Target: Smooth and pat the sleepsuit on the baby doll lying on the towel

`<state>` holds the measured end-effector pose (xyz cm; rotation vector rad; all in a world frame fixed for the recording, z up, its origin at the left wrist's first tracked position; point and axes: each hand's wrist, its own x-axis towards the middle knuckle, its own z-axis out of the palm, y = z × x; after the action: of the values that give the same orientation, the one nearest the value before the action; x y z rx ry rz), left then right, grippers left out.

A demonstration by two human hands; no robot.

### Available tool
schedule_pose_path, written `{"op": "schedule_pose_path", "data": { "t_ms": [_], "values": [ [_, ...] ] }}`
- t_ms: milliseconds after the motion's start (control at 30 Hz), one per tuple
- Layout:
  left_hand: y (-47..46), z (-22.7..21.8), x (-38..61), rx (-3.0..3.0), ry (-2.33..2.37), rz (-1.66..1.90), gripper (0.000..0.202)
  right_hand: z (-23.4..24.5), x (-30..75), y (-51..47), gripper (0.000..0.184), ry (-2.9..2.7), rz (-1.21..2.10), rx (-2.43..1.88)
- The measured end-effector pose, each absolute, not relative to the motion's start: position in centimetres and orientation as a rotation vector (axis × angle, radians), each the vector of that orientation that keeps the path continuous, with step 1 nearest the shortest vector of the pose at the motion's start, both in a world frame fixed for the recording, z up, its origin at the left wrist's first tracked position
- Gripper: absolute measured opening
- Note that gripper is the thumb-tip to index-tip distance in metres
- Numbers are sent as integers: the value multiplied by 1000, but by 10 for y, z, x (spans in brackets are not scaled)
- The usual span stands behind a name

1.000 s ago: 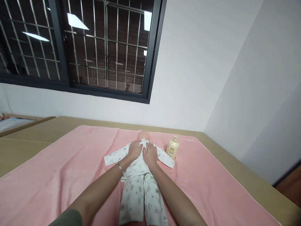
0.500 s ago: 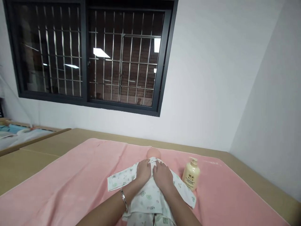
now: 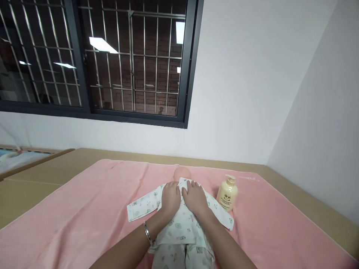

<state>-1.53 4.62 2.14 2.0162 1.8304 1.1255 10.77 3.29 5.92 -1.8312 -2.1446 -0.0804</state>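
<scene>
1. One barred window [image 3: 84, 74] above one tan bench [image 3: 56, 168]; one pink blanket [image 3: 98, 198] covers much of it.
2. One doll [image 3: 182, 173] lies on the blanket in one patterned shirt [image 3: 179, 228], two sleeves [image 3: 144, 205] spread, and one pair of trousers [image 3: 169, 257].
3. Left grip [image 3: 170, 198] and right grip [image 3: 195, 198], both unclenched, rest upon the shirt's chest.
4. One pump bottle [image 3: 227, 194] stands just beside one sleeve.
5. One bracelet [image 3: 147, 232] circles the left wrist.

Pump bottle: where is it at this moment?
In the head view, the pump bottle stands right of centre on the pink blanket, just behind the patterned sleeve right of the right hand.
</scene>
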Motion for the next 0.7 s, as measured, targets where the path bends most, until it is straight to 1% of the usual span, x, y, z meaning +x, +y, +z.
{"op": "schedule_pose_path", "data": {
  "t_ms": [133, 200, 333, 433, 500, 700],
  "values": [
    [48, 27, -16, 1987, 1910, 1047, 35, 56, 95, 19, 38, -2158, -146, -1841],
    [48, 28, -15, 1993, 1908, 1036, 36, 57, 94, 17, 36, -2161, -120, -1846],
    [42, 28, -14, 2060, 1867, 1018, 39, 61, 107, 29, 41, -2150, 32, -1785],
    [38, 25, -14, 2126, 1820, 1012, 47, 60, 117, 40, 52, -2165, 64, -1765],
    [38, 23, -15, 2111, 1811, 1016, 48, 56, 119, 42, 55, -2160, 67, -1776],
    [42, 17, -19, 2048, 1844, 1044, 45, 45, 115, 39, 47, -2097, 35, -1733]
  ]
}}
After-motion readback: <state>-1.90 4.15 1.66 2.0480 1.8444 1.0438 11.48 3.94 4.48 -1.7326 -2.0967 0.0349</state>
